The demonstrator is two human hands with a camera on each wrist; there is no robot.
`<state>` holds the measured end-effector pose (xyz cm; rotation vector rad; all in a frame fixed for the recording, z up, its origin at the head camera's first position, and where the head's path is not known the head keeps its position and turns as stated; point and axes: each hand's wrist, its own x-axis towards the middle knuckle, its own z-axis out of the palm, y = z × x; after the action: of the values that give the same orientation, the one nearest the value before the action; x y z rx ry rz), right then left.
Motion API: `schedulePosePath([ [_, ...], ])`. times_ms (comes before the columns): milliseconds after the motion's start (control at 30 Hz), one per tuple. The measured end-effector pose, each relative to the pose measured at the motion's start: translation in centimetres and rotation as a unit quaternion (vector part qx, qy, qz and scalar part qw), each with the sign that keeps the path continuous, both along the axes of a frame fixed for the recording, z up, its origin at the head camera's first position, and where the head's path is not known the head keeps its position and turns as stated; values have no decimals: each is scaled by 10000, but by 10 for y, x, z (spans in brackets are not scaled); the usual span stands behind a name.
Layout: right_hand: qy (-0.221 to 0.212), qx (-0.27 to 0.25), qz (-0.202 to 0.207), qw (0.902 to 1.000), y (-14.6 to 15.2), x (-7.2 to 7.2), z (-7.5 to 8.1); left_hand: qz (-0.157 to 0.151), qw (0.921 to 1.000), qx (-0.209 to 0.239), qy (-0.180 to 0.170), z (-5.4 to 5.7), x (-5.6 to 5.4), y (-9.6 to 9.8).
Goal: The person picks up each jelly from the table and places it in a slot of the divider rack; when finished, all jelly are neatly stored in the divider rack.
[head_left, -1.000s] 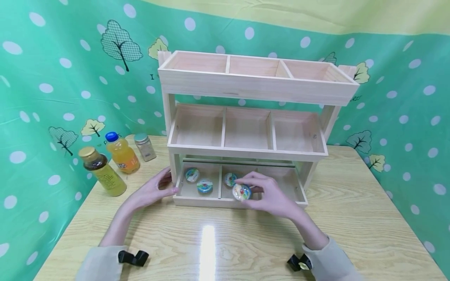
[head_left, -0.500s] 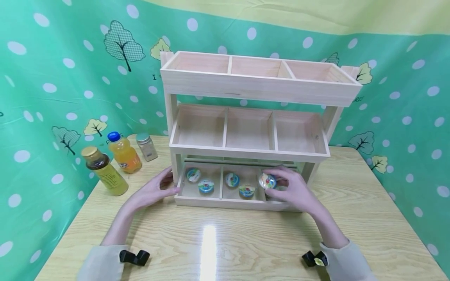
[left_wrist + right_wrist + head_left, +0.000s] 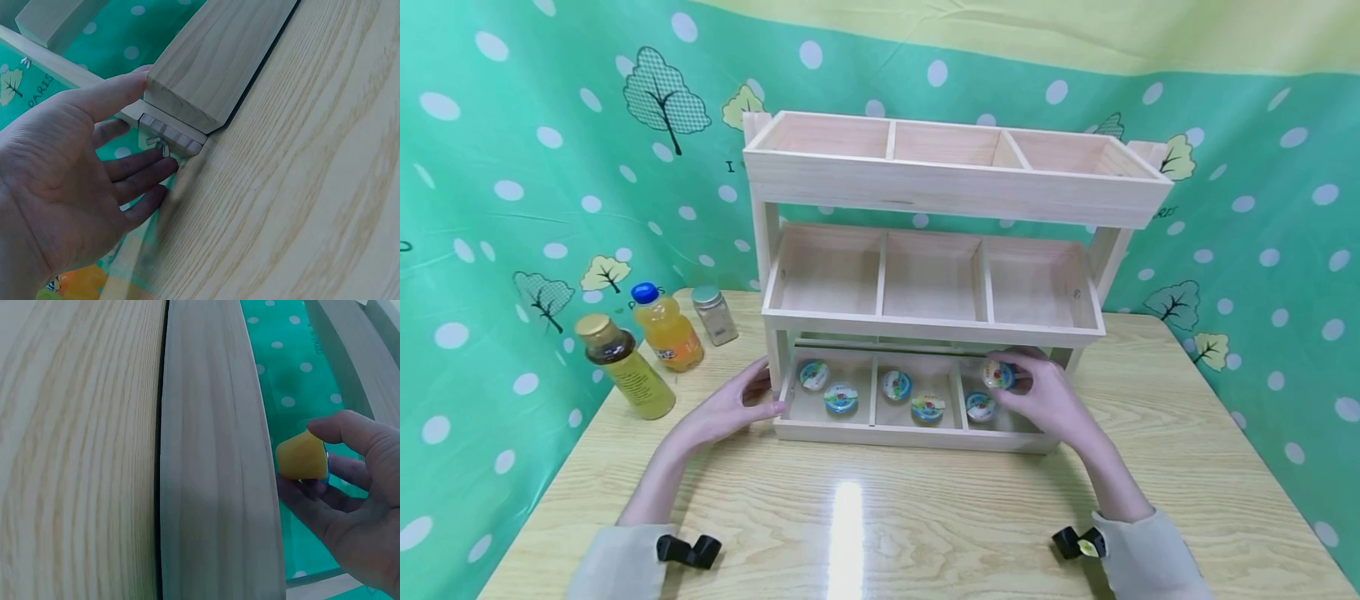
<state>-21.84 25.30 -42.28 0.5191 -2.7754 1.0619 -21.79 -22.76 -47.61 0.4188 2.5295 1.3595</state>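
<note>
My right hand (image 3: 1037, 392) pinches a small jelly cup (image 3: 997, 374) over the bottom tray's right compartment; the right wrist view shows its yellow body (image 3: 302, 457) between thumb and fingers. Below it another jelly cup (image 3: 981, 407) lies lid up in that compartment. Two more, one a jelly cup (image 3: 927, 407) at the front, lie in the middle compartment. The left compartment holds two, including a jelly cup (image 3: 841, 398). My left hand (image 3: 730, 407) touches the left end of the wooden shelf (image 3: 917, 437) with its thumb, its fingers loosely bent beside a wing nut (image 3: 164, 147).
Above the bottom tray are a middle tray (image 3: 932, 321) and a top tray (image 3: 955, 187), each with three compartments. On the table's left stand a gold-capped bottle (image 3: 632, 375), an orange drink bottle (image 3: 668, 333) and a green-lidded jar (image 3: 715, 317). A polka-dot cloth (image 3: 1225, 242) hangs behind.
My right hand has moved right, from the middle compartment to the right one. A jelly cup now shows at the middle compartment's front, and another in the right compartment. My left hand stays put.
</note>
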Motion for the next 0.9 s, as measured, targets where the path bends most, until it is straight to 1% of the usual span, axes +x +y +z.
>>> schedulePosePath([
  [233,-112,241,-268,9993,5,-4,-3,-11,10000,7,38,0,0,0],
  [467,-299,754,-360,9961,10,-7,-9,-38,10000,63,53,-1,0,0],
  [667,-167,1027,-267,9942,11,-8,-14,-35,10000,40,30,-1,0,0],
  [900,-99,1177,-141,9929,9,-8,-17,-25,10000,37,31,0,0,0],
])
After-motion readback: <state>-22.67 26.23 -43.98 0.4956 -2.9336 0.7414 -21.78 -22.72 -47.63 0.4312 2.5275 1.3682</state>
